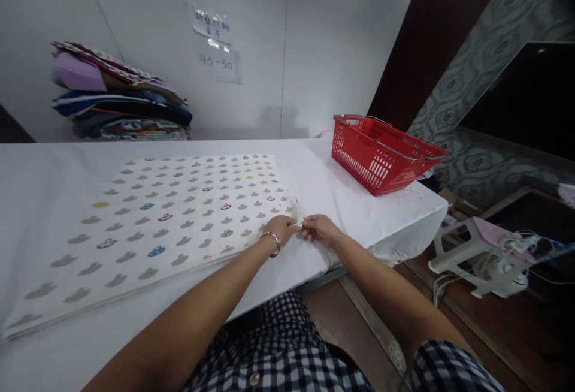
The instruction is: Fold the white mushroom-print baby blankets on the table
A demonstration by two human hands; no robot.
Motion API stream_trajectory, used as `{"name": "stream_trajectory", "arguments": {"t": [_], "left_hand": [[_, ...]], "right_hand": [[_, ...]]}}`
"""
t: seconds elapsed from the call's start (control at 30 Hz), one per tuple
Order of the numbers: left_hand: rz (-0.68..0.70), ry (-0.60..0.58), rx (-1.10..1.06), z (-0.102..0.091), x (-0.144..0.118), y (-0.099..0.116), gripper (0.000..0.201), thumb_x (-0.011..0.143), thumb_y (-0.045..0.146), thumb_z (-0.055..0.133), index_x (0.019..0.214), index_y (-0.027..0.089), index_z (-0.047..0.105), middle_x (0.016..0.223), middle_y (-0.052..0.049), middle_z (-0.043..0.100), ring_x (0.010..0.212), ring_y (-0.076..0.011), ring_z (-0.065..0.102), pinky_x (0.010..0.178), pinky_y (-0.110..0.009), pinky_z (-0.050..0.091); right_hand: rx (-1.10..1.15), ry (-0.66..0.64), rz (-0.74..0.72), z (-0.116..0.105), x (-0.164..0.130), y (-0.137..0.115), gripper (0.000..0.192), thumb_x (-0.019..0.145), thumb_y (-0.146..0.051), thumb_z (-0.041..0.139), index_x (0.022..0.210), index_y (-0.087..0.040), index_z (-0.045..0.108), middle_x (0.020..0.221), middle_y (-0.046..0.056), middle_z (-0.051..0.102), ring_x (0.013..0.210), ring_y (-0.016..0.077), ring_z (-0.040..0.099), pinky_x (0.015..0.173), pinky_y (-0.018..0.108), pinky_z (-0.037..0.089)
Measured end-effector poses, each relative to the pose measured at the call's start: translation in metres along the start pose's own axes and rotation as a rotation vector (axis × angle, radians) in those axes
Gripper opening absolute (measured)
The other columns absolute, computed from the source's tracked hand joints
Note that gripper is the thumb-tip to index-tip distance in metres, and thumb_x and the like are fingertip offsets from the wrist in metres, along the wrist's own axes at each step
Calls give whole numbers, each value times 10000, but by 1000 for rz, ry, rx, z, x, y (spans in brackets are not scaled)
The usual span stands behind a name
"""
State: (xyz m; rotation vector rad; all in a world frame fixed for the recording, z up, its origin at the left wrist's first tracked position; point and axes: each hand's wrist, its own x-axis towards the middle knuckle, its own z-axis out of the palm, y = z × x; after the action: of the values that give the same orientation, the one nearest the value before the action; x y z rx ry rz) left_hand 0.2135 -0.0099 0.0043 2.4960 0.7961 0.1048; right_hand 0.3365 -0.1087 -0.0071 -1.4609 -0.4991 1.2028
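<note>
A white cloth [193, 218] printed with grey shapes and a few coloured ones lies folded flat on the white-covered table [309, 170]. At its near right corner, my left hand [281, 228] pinches the edge of the cloth, a silver bracelet on its wrist. My right hand [320, 229] is closed at the same corner, fingertips meeting those of the left hand. A small bunch of the fabric stands up between the two hands. The exact finger hold is partly hidden.
A red plastic basket [386, 164] with metal handles stands at the table's right end. Folded fabrics [121, 95] are stacked at the back left. Paper signs [218, 44] hang on the wall. A plastic stool [489, 248] with cables is on the right.
</note>
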Motion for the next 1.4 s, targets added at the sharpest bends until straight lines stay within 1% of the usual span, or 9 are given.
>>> {"name": "stream_trajectory", "arguments": {"t": [0.1,0.3,0.47,0.6,0.8,1.0,1.17,1.3,1.4], "left_hand": [[27,-16,39,-1,-1,2,261,804,341,450,765,198,665,705,-10,649,680,-139,582,582,-228,371],[79,56,173,3,-6,13,238,800,220,424,861,133,637,927,-113,614,863,-209,579,717,-294,406],[122,126,206,3,-6,12,250,839,257,373,877,164,603,925,-81,593,888,-184,559,743,-283,413],[147,130,223,7,-9,10,231,836,256,379,870,177,594,916,-69,584,871,-183,558,712,-285,415],[156,144,231,15,-10,9,233,846,243,372,884,173,591,917,-73,578,873,-185,556,723,-289,410],[194,138,225,17,-12,9,242,845,204,368,936,153,587,945,-91,573,898,-194,546,763,-302,411],[244,121,211,17,-16,8,234,799,158,417,965,133,580,963,-97,574,914,-202,535,794,-307,410],[281,126,193,14,-22,4,290,790,161,442,1060,175,547,982,-72,586,926,-192,528,811,-305,403],[302,124,193,12,-28,-2,244,811,176,435,1011,182,575,959,-69,599,943,-200,515,821,-317,391]], "right_hand": [[-3,-6,-3,-1,0,1,76,789,-77,510,734,-109,550,556,25,622,430,78,549,382,149,406],[-19,-2,7,-2,3,2,62,762,-74,536,716,-112,550,543,21,617,432,82,550,386,155,405],[-36,-10,10,1,3,0,44,736,-89,558,699,-112,563,539,19,617,431,83,546,386,159,392],[-46,-15,6,4,2,0,72,725,-90,540,661,-114,564,519,19,609,425,80,536,376,153,368],[-34,1,21,1,1,-1,43,722,-111,535,690,-125,561,561,24,624,453,86,551,398,162,387],[-69,-24,67,1,-1,-5,183,791,-233,515,689,-100,588,584,51,621,483,96,569,403,166,396],[-132,26,59,9,-2,-8,138,772,-207,543,672,-114,564,520,24,590,440,99,554,367,166,365],[-192,78,59,10,2,-7,135,745,-148,514,613,-125,535,471,21,574,392,91,517,326,164,304],[-251,124,54,8,7,-4,117,706,-120,520,589,-130,526,431,14,559,346,79,464,302,167,258]]}}
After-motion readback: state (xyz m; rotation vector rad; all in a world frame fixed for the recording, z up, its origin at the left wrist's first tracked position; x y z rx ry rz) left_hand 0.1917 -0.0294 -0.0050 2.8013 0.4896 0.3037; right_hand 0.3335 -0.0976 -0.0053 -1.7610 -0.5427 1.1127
